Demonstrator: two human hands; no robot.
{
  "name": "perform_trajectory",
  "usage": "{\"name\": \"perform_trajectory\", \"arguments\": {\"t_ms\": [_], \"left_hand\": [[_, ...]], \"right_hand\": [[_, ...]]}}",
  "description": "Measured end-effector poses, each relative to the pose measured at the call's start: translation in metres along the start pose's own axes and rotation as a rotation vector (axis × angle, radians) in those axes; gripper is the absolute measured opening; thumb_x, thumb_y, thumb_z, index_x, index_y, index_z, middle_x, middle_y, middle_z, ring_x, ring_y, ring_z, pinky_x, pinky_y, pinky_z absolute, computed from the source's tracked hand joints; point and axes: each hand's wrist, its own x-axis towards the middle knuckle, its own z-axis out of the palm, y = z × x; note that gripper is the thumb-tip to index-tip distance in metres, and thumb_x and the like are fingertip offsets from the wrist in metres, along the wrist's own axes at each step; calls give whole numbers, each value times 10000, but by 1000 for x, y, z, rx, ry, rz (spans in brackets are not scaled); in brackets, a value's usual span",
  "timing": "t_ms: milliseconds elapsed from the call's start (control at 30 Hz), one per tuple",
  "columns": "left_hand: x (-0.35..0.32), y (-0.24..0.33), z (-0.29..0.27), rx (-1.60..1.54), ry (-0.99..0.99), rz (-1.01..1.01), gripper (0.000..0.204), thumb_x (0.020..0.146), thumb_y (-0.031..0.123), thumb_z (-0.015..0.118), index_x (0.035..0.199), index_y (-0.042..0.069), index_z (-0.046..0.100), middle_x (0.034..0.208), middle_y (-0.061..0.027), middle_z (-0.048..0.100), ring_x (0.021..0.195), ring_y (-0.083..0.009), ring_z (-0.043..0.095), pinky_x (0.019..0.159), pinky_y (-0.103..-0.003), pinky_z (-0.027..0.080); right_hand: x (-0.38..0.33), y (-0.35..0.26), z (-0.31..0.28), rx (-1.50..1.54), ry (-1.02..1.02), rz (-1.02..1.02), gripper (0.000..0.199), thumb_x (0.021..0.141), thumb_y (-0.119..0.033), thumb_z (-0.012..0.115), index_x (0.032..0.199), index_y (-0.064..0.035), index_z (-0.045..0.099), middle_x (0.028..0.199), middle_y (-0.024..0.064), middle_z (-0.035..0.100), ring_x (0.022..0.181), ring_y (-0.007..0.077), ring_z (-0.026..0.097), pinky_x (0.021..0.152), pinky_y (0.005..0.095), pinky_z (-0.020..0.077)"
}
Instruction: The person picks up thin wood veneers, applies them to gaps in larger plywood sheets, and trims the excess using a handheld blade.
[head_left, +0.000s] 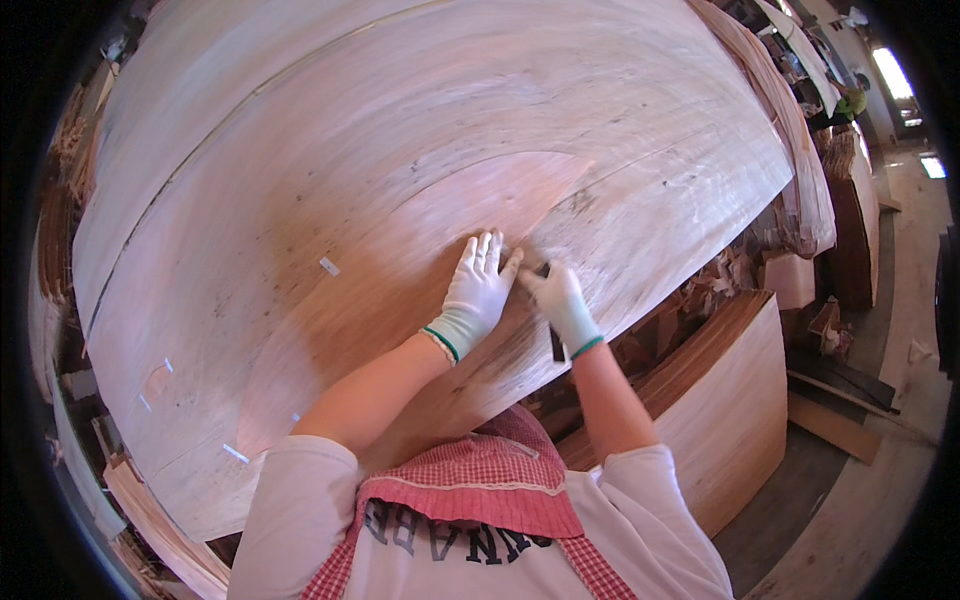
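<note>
A person leans over a very large sheet of thin wood veneer (400, 150), pale pink-brown with long curving grain lines and a smooth, slightly dusty face. It lies flat on top of a stack that serves as the bench and fills most of the view; its near edge runs diagonally down toward the person's chest. A narrow seam curves across the far part of the sheet.

Two hands work side by side near the middle of the sheet's near edge, both in white knitted gloves with green-trimmed cuffs. The left hand (478, 292) lies flat on the wood, fingers straight and slightly spread, pressing down and gripping nothing. The right hand (558, 300) is curled closed around a small dark tool (556, 342), whose lower end pokes out below the fist; its kind is too hidden to tell. The two hands almost touch at the fingertips.

Several short white strips of tape (329, 266) dot the veneer: one left of the hands and a few more toward the lower left edge.

The person wears a white short-sleeved shirt and a red-and-white checked cloth (470, 480) with a plain red band.

To the right stands one lower stack of veneer sheets (730, 400), its top darker brown, its side pale. Beyond it lie loose planks on a grey concrete floor (900, 440).
</note>
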Motion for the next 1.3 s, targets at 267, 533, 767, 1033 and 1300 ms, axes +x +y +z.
{"name": "perform_trajectory", "arguments": {"t_ms": [267,533,767,1033,1300], "left_hand": [[70,-15,-33,-288,213,-114,432,880,170,549,1300,79,508,1433,-115,443,1315,-272,427,1134,-434,268],[209,-4,-31,-428,268,126,661,852,21,508,1463,79,264,1403,-159,467,1277,-267,484,1080,-343,374],[224,0,-26,-236,164,10,611,867,20,480,1444,56,284,1346,-159,529,1234,-264,527,1057,-343,402],[116,-26,-42,-986,465,-461,331,911,93,500,1234,33,540,1028,-168,636,907,-292,615,749,-386,477],[-122,78,-60,-1133,645,-148,270,874,45,531,1138,14,578,1032,-206,602,903,-362,601,813,-427,490]], "right_hand": [[75,1,-102,251,327,-155,182,873,-132,615,900,45,651,741,112,671,675,165,610,648,305,484],[229,13,-113,-238,419,-127,429,792,-341,692,984,42,658,911,243,681,881,332,671,782,388,519],[164,-11,-146,-352,168,-9,557,743,-474,709,1025,5,666,994,228,674,938,371,650,797,429,512],[-101,90,-122,643,132,212,110,913,-130,580,1004,-67,581,670,-32,477,498,44,374,430,212,295],[-190,54,15,-7,-595,14,204,938,-174,565,1025,-1,631,882,86,685,799,117,619,644,279,516]]}}
